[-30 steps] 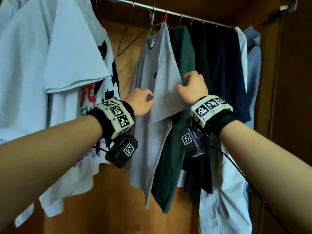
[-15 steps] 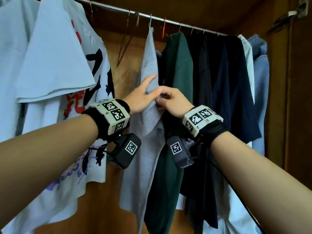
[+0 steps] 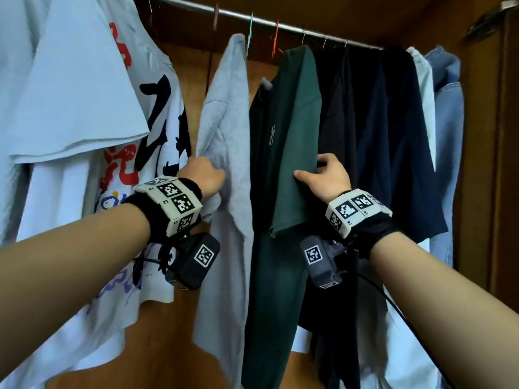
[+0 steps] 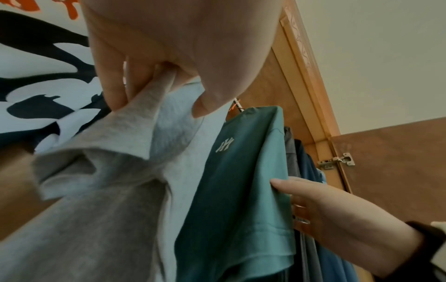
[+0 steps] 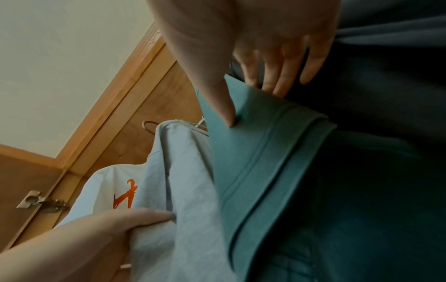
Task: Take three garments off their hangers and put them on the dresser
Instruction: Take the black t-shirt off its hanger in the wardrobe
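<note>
Okay, head view: my left hand [image 3: 203,175] grips a bunch of the grey T-shirt [image 3: 224,130] at centre frame; my right hand [image 3: 327,175] pinches the sleeve of the green T-shirt [image 3: 292,141] just right of it. Both hang from the rail [image 3: 295,28] across the top. A white printed shirt [image 3: 157,122] fills the left, red and black characters unreadable.

Left wrist view: fingers [image 4: 115,84] curled round grey fabric [image 4: 115,171]; small white chest logo [image 4: 225,147] on the green shirt, illegible.

Right wrist view: thumb [image 5: 217,91] on the green sleeve hem [image 5: 260,152], fingers behind it.
</note>
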A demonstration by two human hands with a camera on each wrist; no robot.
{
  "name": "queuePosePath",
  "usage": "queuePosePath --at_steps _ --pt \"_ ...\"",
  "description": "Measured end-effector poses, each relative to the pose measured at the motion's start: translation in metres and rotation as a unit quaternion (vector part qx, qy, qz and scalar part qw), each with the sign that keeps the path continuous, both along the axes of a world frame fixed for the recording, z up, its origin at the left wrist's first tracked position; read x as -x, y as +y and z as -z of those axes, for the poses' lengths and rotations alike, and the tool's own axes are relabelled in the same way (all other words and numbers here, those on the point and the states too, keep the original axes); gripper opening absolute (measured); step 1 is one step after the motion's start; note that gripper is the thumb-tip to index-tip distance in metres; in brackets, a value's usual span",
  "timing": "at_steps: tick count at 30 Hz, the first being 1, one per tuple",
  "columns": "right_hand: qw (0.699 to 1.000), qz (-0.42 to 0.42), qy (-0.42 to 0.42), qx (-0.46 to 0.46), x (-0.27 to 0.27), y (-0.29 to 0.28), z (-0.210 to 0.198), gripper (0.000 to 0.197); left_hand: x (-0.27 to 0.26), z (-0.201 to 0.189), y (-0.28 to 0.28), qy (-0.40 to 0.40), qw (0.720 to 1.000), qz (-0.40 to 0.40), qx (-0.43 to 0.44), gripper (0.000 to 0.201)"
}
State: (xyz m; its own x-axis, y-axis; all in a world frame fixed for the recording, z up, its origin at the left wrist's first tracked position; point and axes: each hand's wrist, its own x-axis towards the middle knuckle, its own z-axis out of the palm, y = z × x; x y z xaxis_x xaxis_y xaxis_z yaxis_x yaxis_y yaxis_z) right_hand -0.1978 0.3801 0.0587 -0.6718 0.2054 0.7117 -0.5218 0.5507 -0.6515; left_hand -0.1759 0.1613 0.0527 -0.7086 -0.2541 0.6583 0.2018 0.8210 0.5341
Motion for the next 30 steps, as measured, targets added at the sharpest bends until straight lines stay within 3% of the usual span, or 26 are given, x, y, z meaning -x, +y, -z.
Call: queuePosePath --at_steps 3,5,7,10,14,15,17,20,23,25,28,30 --pt "0.999 -0.036 0.023 -0.026 0.006 -0.006 0.006 0.035 0.002 0.007 0.003 0.018 0.998 0.054 -0.032 0.040" --pt "0.996 -0.078 0.028 -0.035 0.010 -0.014 0.007 0.033 -0.001 0.011 0.014 0.013 0.995 0.090 -0.028 0.062" --pt "0.990 -0.130 0.036 -0.049 0.013 -0.021 0.009 0.033 -0.002 0.012 0.027 0.010 0.993 0.120 -0.011 0.070" --pt "0.975 -0.202 0.057 -0.077 0.009 -0.032 0.009 0.034 0.000 0.011 0.040 0.012 0.982 0.185 -0.028 0.064" --pt "0.967 -0.226 0.062 -0.103 -0.002 -0.033 0.009 0.036 -0.004 0.012 0.046 0.054 0.987 0.152 -0.005 0.041" --pt "0.970 -0.206 0.065 -0.114 -0.004 -0.030 0.010 0.037 -0.007 0.012 0.045 0.065 0.991 0.120 0.010 0.037" --pt "0.985 -0.074 0.085 -0.131 -0.006 -0.018 0.013 0.038 -0.011 0.012 0.039 0.081 0.995 0.055 0.025 0.034" --pt "0.987 0.122 0.086 -0.062 -0.015 0.003 0.016 0.039 -0.013 0.018 0.027 0.089 0.996 0.013 0.001 0.033" --pt "0.988 0.147 0.032 -0.012 -0.013 0.022 0.018 0.045 -0.012 0.026 0.014 0.114 0.993 0.002 -0.024 0.035" --pt "0.997 0.079 -0.002 -0.006 -0.005 0.028 0.019 0.047 -0.011 0.030 0.006 0.129 0.991 0.014 -0.042 0.051" --pt "0.994 -0.101 -0.033 0.015 -0.001 0.025 0.027 0.049 -0.013 0.035 0.009 0.147 0.988 0.029 -0.030 0.085" --pt "0.984 -0.177 -0.035 -0.005 -0.005 0.017 0.035 0.046 -0.015 0.038 0.018 0.148 0.989 -0.009 0.004 0.086"
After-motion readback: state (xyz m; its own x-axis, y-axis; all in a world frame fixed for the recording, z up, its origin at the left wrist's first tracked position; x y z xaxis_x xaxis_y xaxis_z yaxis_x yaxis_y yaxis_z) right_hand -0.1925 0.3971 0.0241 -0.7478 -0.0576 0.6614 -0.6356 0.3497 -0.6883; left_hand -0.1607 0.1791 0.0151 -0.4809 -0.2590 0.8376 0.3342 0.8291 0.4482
